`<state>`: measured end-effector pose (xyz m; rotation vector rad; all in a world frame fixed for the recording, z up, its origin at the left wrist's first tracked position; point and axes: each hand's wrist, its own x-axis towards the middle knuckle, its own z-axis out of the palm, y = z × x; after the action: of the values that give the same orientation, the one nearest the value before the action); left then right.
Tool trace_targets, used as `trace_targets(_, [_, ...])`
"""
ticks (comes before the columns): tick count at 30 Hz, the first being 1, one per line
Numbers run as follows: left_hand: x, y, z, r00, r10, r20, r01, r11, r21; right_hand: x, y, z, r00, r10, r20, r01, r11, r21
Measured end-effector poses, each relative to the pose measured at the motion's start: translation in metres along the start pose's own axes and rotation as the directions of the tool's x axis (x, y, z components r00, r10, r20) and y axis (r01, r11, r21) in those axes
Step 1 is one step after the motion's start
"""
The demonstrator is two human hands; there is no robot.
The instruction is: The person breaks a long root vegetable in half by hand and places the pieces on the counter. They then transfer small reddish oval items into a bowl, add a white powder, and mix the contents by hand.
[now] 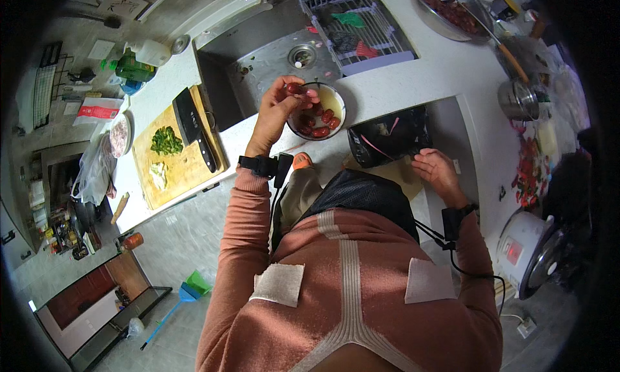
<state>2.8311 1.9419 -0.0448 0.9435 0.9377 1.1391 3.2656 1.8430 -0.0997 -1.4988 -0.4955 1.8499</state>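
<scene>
My left hand is over the rim of a round bowl at the edge of the counter, its fingers closed on a dark red date. Several more wet red dates lie in pale liquid in the bowl. My right hand is beside a black-lined bin below the counter edge. Its fingers are loosely bent and apart, and I see nothing in them. Pink strips stick out of the bin.
Beyond the bowl is a steel sink with a purple-rimmed drying rack. At left a cutting board bears a cleaver and chopped greens. A large metal bowl stands far right, a rice cooker nearer.
</scene>
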Motion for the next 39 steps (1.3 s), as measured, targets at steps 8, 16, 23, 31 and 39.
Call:
trace_targets(8, [0.009, -0.02, 0.003, 0.981, -0.001, -0.196, 0.09, 0.89, 0.446, 0.003, -0.006, 0.005, 1.0, -0.025, 0.007, 0.025, 0.999, -0.031])
trace_targets(16, [-0.006, -0.024, 0.014, 0.961, 0.152, 0.23, -0.257, 0.19, 0.948, 0.004, -0.003, 0.005, 1.0, 0.015, -0.013, -0.015, 0.999, -0.035])
trace_targets(23, [0.009, -0.064, 0.021, 0.941, 0.017, 0.339, -0.336, -0.088, 0.938, 0.005, -0.003, 0.008, 1.0, 0.009, 0.0, -0.009, 1.0, -0.013])
trace_targets(31, [0.026, -0.069, 0.021, 0.995, 0.014, 0.098, -0.098, -0.042, 0.994, 0.003, -0.002, 0.011, 1.0, 0.008, -0.018, -0.008, 1.0, -0.004])
trace_targets(39, [0.016, -0.036, 0.035, 0.98, 0.092, 0.179, -0.18, 0.003, 0.984, 0.003, 0.002, 0.007, 1.0, 0.02, -0.009, -0.02, 1.0, 0.01])
